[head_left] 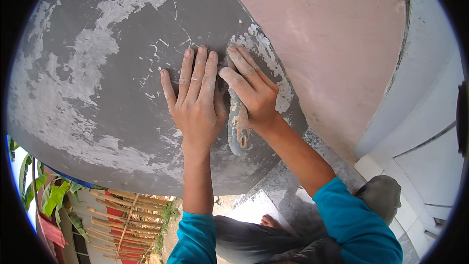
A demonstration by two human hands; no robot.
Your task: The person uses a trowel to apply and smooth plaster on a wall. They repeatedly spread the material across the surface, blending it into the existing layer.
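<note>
A dark grey wall [141,34] with white, patchy filler smeared over it fills the left and middle of the view. My right hand [254,85] grips a scraper, its worn, paint-spattered handle [238,124] pointing down toward me. The scraper's blade is mostly hidden behind my fingers. Beside it, my left hand [198,102] lies flat with fingers stretched upward, close to the tool. Whether its fingertips press on the blade or only on the wall is hidden. Pale dust coats the fingers of both hands.
A pinkish wall section [337,34] adjoins at the right, then a white wall [430,68]. Below are my dark trousers [249,237], a bare foot [269,221] and a grey rounded object [381,198]. A bamboo fence [129,220] and green leaves [56,198] stand at lower left.
</note>
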